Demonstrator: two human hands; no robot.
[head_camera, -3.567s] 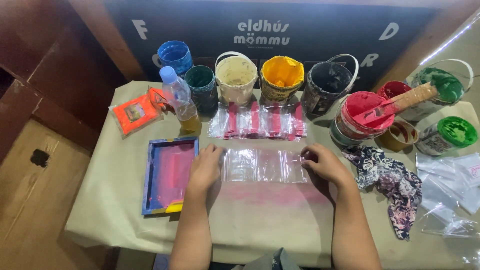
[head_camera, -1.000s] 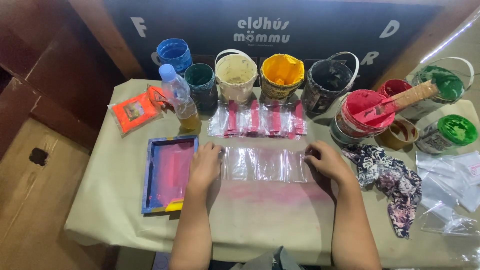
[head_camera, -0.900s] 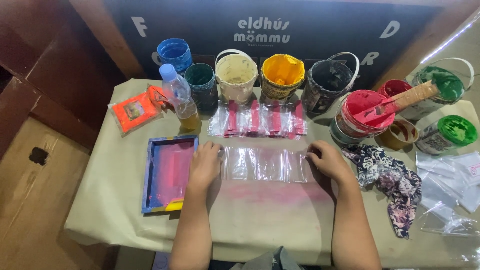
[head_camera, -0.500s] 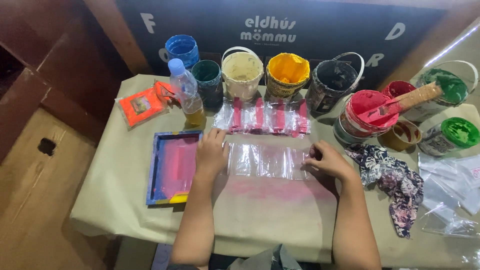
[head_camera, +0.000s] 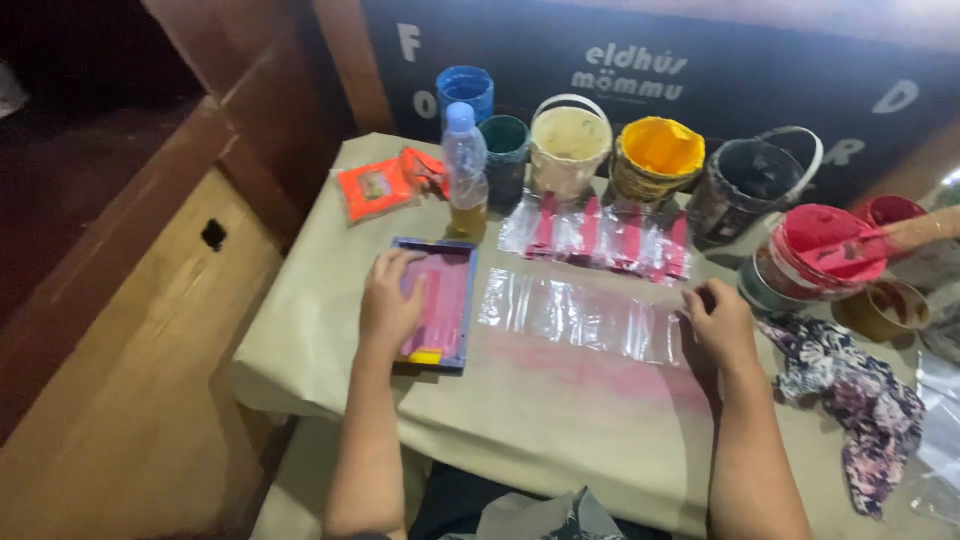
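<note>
The left hand (head_camera: 388, 305) lies palm down on the blue-framed screen (head_camera: 438, 300) at centre left of the frame, fingers spread loosely over its pink mesh and gripping nothing. The right hand (head_camera: 722, 322) sits at centre right, fingers curled onto the right end of the clear plastic strip (head_camera: 585, 318); whether it pinches the strip or only presses it flat cannot be told. The strip lies flat across the middle of the frame between the two hands, on the paper-covered surface (head_camera: 560, 420), with a pale pink smear on the paper just below it.

Just above the strip lies a second row of clear bags with pink stripes (head_camera: 600, 235). A plastic bottle (head_camera: 465, 170) with a blue cap and yellowish liquid stands just above the screen, and an orange packet (head_camera: 385, 185) lies to its left. Along the top edge of the surface stand paint tubs: a blue tub (head_camera: 465, 90), a dark green one (head_camera: 505, 150), a cream bucket (head_camera: 570, 145), a yellow bucket (head_camera: 655, 160) and a black bucket (head_camera: 755, 185). At the right stands a red paint bucket (head_camera: 815, 255), and a patterned cloth (head_camera: 850, 395) lies crumpled at lower right.
</note>
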